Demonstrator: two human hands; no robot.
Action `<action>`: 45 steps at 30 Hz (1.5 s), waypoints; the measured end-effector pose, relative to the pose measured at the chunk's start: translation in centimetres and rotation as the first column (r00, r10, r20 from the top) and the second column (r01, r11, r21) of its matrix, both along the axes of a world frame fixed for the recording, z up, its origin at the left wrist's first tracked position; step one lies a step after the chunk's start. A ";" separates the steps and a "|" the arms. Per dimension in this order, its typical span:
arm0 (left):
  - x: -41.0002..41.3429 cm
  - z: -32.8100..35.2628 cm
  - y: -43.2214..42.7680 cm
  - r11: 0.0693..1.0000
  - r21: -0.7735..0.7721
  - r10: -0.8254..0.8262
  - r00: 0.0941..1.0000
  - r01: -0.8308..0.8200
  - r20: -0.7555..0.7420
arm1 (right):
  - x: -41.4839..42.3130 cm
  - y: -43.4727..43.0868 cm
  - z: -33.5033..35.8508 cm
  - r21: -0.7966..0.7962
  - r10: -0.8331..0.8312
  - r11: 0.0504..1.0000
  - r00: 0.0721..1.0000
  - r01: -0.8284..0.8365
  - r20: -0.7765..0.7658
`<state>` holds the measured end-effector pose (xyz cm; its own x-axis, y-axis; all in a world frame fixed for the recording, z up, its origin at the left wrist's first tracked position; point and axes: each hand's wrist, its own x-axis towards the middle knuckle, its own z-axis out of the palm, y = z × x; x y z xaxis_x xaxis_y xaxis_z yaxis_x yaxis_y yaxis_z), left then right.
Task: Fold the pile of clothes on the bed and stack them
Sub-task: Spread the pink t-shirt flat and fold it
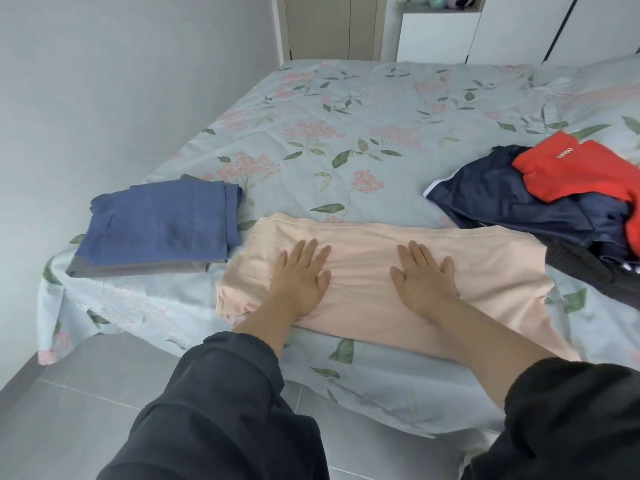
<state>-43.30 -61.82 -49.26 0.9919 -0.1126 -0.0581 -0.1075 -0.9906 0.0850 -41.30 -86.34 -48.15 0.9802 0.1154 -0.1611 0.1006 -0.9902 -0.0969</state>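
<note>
Peach garment (381, 271): near edge of bed (346, 109), 6 o'clock; partly folded, long band shape.
Handling: judged light, soft, limp knit; likely to slide on the sheet; best taken at the end corners or hem edge.
Left hand (301, 275): grip spread flat, palm pressing the cloth.
Right hand (424, 275): grip spread flat, same.
Folded stack (159, 226): 9 o'clock; blue over grey, squared, matte.
Unfolded pile (540, 202): 3 o'clock; navy, black, red garment (581, 174), crumpled.
Sheet: pale floral cotton-like, lightly creased.
</note>
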 end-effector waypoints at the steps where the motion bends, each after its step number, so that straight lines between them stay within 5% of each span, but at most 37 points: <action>1: 0.0 0.0 -0.1 1.000 -0.001 0.004 1.000 -0.004 -0.004 | -0.2 -0.1 0.2 -0.007 0.003 1.000 1.000 -0.003 -0.004; 7: 0.1 0.8 -2.4 0.988 0.044 0.149 0.985 -0.145 -0.085 | -4.9 -3.5 0.3 0.072 0.212 0.970 0.956 -0.231 0.202; 12: -1.2 1.1 -10.3 1.000 0.005 -0.024 0.998 0.024 -0.060 | -7.6 -9.9 1.7 0.190 -0.218 0.971 0.861 0.145 0.460; 17: -3.2 0.1 -17.8 0.975 -0.056 -0.216 0.976 0.216 -0.002 | -8.5 -14.6 2.9 0.229 -0.590 0.805 0.778 0.547 0.218; 22: -3.0 -0.8 -17.9 0.976 -0.086 -0.196 0.979 0.200 0.060 | -9.1 -16.1 2.6 0.372 -0.548 0.763 0.834 0.529 -0.063; 27: -3.0 -1.1 -17.9 0.974 -0.089 -0.201 0.976 0.208 0.083 | -9.3 -17.8 3.2 0.506 -0.604 0.660 0.793 0.555 -0.083; 34: -2.7 -1.1 -17.4 0.967 -0.080 -0.239 0.971 0.240 0.024 | -10.2 -17.8 4.9 0.031 -0.490 0.848 0.804 0.530 -0.335; 37: -2.8 -1.0 -17.3 0.967 -0.065 -0.246 0.969 0.246 0.008 | -10.0 -15.9 4.9 -0.142 -0.491 0.864 0.870 0.482 -0.033; 39: -2.8 -0.8 -17.4 0.967 -0.061 -0.246 0.969 0.246 0.005 | -10.2 -13.8 4.2 -0.123 -0.283 0.942 0.936 0.313 0.211; 41: -2.9 -0.7 -17.4 0.966 -0.057 -0.253 0.968 0.252 -0.003 | -10.9 -12.2 2.7 -0.001 -0.037 0.999 0.982 0.037 0.187; 43: -3.0 -0.5 -17.0 0.959 -0.056 -0.279 0.960 0.277 -0.019 | -11.4 -12.0 1.3 0.048 -0.038 0.998 0.999 0.036 0.040; 45: -3.1 -0.4 -16.4 0.944 -0.048 -0.327 0.945 0.326 -0.017 | -11.1 -12.4 0.6 0.032 -0.221 0.975 0.975 0.220 0.012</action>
